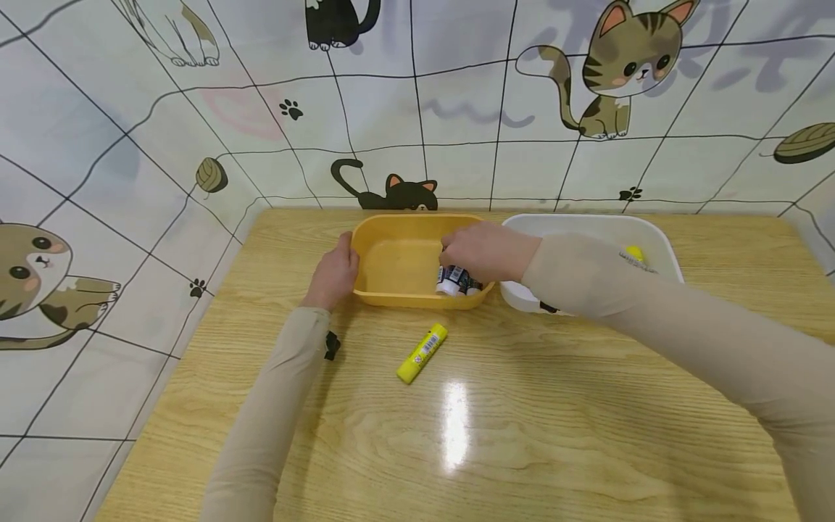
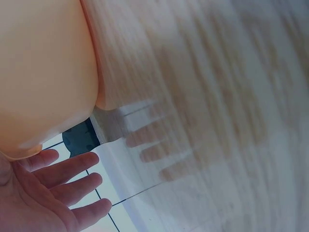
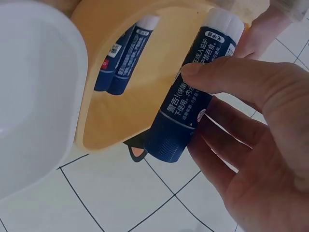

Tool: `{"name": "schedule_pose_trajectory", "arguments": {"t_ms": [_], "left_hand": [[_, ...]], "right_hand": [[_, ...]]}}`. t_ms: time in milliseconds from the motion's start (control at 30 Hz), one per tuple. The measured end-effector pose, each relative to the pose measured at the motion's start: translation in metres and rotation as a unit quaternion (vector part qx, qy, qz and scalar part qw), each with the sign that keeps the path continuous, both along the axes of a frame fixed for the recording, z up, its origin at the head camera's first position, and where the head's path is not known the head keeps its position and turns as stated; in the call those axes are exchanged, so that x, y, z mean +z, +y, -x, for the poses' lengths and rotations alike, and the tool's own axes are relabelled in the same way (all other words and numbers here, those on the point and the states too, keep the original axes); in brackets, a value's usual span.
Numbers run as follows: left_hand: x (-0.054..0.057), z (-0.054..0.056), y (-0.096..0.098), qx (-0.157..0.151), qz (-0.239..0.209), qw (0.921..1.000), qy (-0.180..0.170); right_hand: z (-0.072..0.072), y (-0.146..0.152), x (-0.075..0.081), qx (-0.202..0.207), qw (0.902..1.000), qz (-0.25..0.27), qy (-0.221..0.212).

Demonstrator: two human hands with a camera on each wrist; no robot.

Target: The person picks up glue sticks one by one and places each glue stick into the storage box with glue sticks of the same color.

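In the head view, my left hand [image 1: 334, 274] grips the left rim of the yellow basket [image 1: 398, 299], its other fingers reaching out behind the basket's side in the left wrist view. Over the right end of that basket is my right hand [image 1: 485, 250]. The right wrist view shows it pinching a dark blue glue stick [image 3: 169, 123] with a white end, thumb on the label and fingers behind. Below it, more dark blue glue sticks [image 3: 130, 60] lie side by side in the basket. A yellow glue stick [image 1: 422, 354] lies slantwise on the table in front.
A white basket [image 1: 590, 221] stands close to the right of the yellow one, partly covered by my right sleeve. Something yellow [image 1: 634, 254] shows inside it. Behind the wooden table [image 1: 554, 420] rises a wall covering [image 1: 470, 167] with cartoon cats.
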State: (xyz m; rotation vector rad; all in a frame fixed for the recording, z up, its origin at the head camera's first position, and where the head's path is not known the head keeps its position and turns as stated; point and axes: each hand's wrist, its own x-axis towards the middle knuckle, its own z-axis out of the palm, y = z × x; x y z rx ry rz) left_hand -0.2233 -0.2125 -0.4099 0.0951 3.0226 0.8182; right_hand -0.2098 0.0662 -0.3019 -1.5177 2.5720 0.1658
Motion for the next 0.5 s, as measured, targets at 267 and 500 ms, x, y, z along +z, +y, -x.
{"name": "schedule_pose_trajectory", "arguments": {"t_ms": [267,500], "left_hand": [[0.0,0.0,0.0,0.003,0.003,1.0,-0.005],[-0.001,0.0,0.0,0.005,0.002,1.0,-0.005]], "right_hand": [[0.018,-0.014,-0.009,0.016,0.9983,-0.046,0.031],[0.026,-0.027,-0.026,0.037,0.9945,-0.08,0.058]]}}
